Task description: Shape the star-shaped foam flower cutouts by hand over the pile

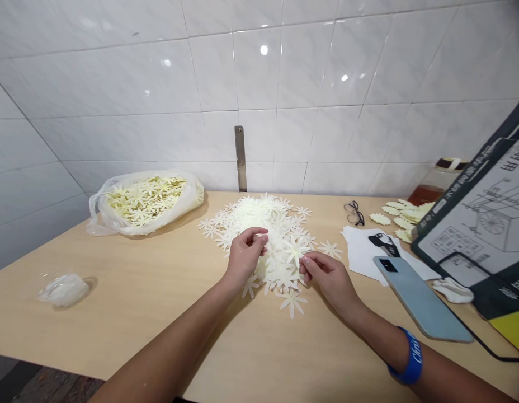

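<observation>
A heap of pale cream paper-like flower cutouts (253, 212) lies spread over the middle of the table. My right hand (331, 280) pinches one flower cutout (293, 252) by a petal, between thumb and fingertips, above the heap's right side. At the heap's front left, my left hand (245, 254) is closed, with its fingers curled and the thumb near them. Anything between those fingertips is too small or hidden to make out. A single loose cutout (292, 302) rests at the front of the heap.
An open plastic bag (192, 210) full of yellowish cutouts stands back left; a small clear bag (64, 290) lies front left. To the right are glasses (355, 214), white paper (355, 246), a phone (423, 299), a jar (431, 182) and a leaning printed box (481, 207). A metal strip (240, 159) stands against the wall.
</observation>
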A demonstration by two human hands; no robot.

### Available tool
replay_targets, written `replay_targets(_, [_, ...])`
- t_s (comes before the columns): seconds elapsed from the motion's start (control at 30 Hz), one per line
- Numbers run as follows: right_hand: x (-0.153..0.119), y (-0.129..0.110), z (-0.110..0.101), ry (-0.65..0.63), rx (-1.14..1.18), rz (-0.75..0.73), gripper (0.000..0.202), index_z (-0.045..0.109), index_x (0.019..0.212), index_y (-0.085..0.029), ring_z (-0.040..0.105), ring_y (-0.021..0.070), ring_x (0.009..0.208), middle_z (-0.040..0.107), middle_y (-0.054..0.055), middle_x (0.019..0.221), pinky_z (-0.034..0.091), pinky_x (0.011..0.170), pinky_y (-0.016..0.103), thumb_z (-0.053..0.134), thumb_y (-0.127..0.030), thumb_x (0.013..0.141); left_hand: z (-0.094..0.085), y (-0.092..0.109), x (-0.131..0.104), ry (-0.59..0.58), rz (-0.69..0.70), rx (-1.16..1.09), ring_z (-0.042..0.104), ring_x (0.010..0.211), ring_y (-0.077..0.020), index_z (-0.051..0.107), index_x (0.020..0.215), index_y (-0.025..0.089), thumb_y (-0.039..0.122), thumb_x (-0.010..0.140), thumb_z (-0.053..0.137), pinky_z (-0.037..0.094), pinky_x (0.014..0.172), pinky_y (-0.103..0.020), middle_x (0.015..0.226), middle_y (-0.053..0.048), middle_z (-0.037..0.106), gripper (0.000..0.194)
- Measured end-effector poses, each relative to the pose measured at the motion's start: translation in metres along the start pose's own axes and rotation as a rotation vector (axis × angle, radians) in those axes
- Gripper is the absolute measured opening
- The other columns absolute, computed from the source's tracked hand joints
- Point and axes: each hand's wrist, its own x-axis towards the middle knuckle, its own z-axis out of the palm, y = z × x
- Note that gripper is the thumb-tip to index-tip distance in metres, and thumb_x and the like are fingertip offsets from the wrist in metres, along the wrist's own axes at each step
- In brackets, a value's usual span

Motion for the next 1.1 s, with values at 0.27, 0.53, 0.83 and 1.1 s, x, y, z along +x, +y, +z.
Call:
replay_targets(0.27, [-0.003,-0.008,0.003,-0.018,-0.020,0.020,0.032,0.063,0.067,-0.018,0.052,0.0143,0.057,0.057,0.001,0.064,0.044,0.057,0.029,0.064,-0.046,0.084,-0.002,-0.001,-0.006,-0.081,0.194,0.281,0.058,0.063,-0.0140,0.064,0.121,0.024,0.042,0.092,0.049,0.046,0.062,-0.025,0.066,0.001,0.060,0.037])
replay_targets(0.53, [-0.003,-0.009,0.004,-0.033,-0.011,0.000,0.033,0.065,0.069,-0.019,0.053,0.0145,0.058,0.058,0.001,0.065,0.045,0.055,0.028,0.064,-0.048,0.084,0.001,0.002,-0.009,-0.269,0.803,0.594,0.057,0.109,-0.0220,0.075,0.093,0.026,0.030,0.089,0.061,0.044,0.097,-0.039,0.112,-0.008,0.065,0.015])
replay_targets(0.83, [-0.003,-0.008,0.004,-0.072,-0.018,-0.037,0.033,0.066,0.068,-0.020,0.056,0.0153,0.057,0.060,0.001,0.062,0.046,0.057,0.029,0.064,-0.048,0.084,0.004,0.001,-0.011,-0.356,0.864,0.585,0.061,0.092,-0.0191,0.072,0.090,0.022,0.030,0.091,0.057,0.048,0.084,-0.034,0.096,-0.007,0.071,0.017])
replay_targets(1.1, [-0.004,-0.006,0.004,-0.084,-0.008,-0.045,0.033,0.066,0.071,-0.019,0.056,0.0153,0.057,0.058,0.000,0.058,0.046,0.057,0.028,0.061,-0.048,0.086,0.005,0.000,-0.013,-0.405,0.687,0.457,0.063,0.094,-0.0188,0.069,0.089,0.021,0.024,0.091,0.054,0.049,0.086,-0.033,0.095,-0.007,0.070,0.015])
